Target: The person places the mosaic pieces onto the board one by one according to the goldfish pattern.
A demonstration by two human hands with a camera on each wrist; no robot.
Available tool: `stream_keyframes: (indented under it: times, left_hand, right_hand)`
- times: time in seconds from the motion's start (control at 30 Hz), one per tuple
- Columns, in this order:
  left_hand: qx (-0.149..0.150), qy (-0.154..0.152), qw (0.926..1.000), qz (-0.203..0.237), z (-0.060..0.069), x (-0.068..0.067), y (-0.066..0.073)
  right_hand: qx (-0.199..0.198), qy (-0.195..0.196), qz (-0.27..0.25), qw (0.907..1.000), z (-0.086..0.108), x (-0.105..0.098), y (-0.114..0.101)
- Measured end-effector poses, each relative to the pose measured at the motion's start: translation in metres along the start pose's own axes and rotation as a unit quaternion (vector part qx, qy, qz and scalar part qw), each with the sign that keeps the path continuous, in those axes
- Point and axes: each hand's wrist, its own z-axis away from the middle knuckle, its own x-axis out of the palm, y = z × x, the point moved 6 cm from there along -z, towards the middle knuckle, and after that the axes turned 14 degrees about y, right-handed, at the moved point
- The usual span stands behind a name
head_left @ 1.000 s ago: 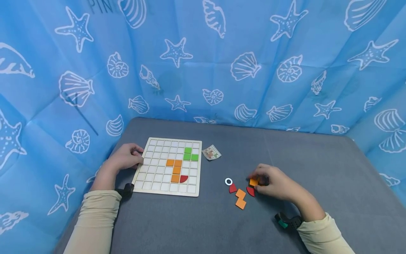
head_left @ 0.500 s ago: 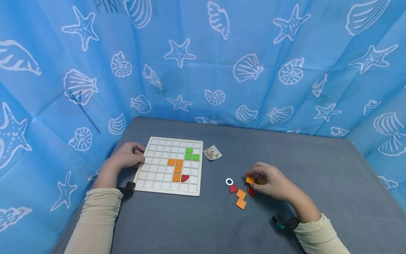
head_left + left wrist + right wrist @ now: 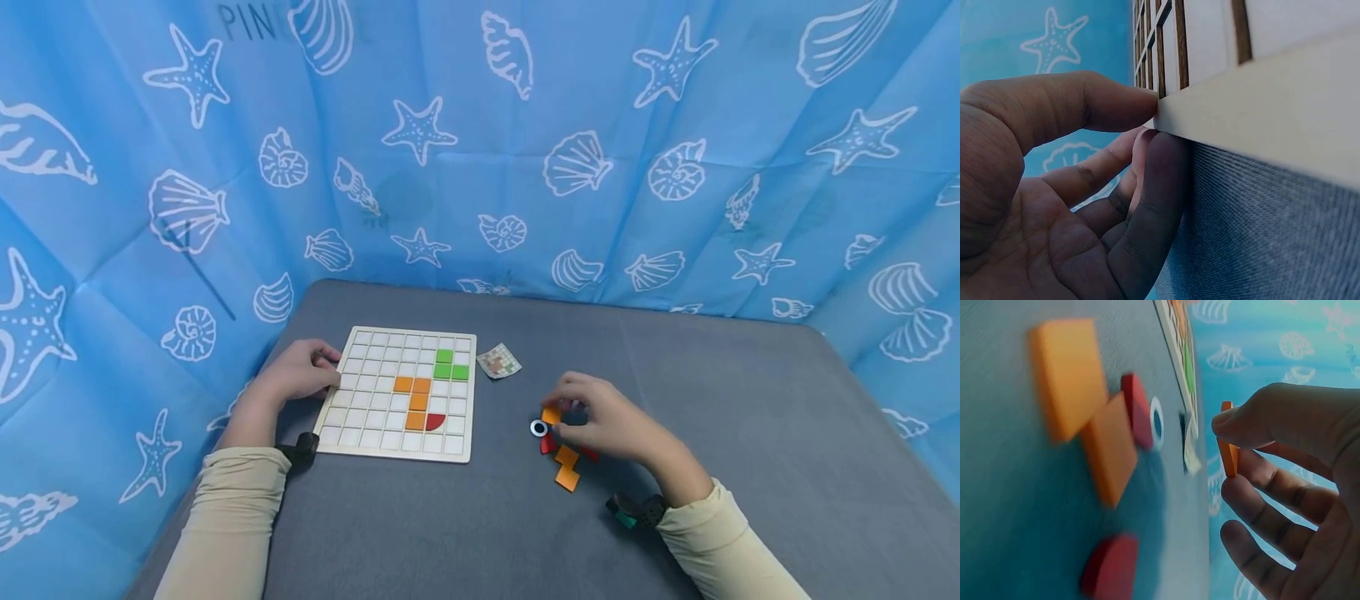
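Note:
My left hand [image 3: 303,369] grips the left edge of a pale wooden grid board [image 3: 321,429]; in the left wrist view the thumb touches its rim [image 3: 1260,106], with curled fingers against the side below. On the board are green squares [image 3: 444,370], orange squares [image 3: 418,402] and a red quarter-circle [image 3: 435,422]. Between thumb and fingers my right hand [image 3: 603,417] pinches an orange square tile [image 3: 1229,453], raised off the table. Below that hand lie two loose orange tiles [image 3: 567,478], a red piece [image 3: 548,444], a white ring [image 3: 538,427] and another red piece [image 3: 1113,565], partly hidden in the head view.
A small picture card [image 3: 498,362] with a grid pattern lies just right of the board. Grey cloth [image 3: 420,533] covers the table. A blue curtain [image 3: 465,175] with white shells and starfish hangs behind and at the sides.
My right hand has lifted the orange tile and carried it left, over the white ring and red piece. The left hand stays at the board's edge.

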Motion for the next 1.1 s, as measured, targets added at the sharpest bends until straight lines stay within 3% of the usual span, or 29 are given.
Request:
stream_keyframes:
  times: [0.53, 0.93, 1.1]
  left_hand:
    - [0.001, 0.006, 1.0000, -0.006, -0.001, -0.001, 0.000]
    - [0.003, -0.004, 1.0000, -0.004, -0.001, -0.001, -0.002]
    - [0.006, -0.007, 0.9999, -0.003, -0.001, -0.002, -0.002]
  right_hand:
    - [-0.035, -0.030, -0.014, 0.9988, -0.055, 0.051, -0.043]
    - [-0.102, -0.037, -0.033, 0.9935, -0.096, 0.098, -0.074]
    - [-0.087, -0.041, -0.027, 0.9950, -0.107, 0.111, -0.083]
